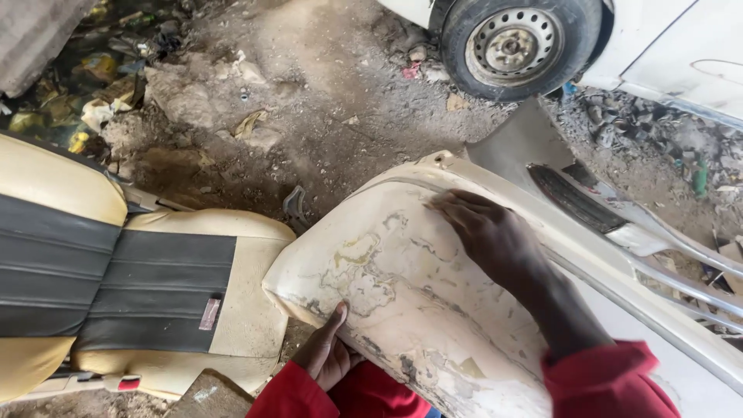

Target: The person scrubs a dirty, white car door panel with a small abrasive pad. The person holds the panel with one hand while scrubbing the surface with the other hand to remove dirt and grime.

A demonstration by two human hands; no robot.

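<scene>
White bumper (418, 286): right hand (487, 236) flat, open on top; left hand (325, 356) grips lower edge, fingers hidden.

Worn cream bumper (402, 286), perhaps sanded

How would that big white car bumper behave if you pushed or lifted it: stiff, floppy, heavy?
The bumper is a long, thin curved shell, so it probably flexes somewhat and feels light for its size. Its paint is flaking in patches, so bits would likely crumble off under the right hand. With only the left hand gripping its lower edge, it may rock.
</scene>
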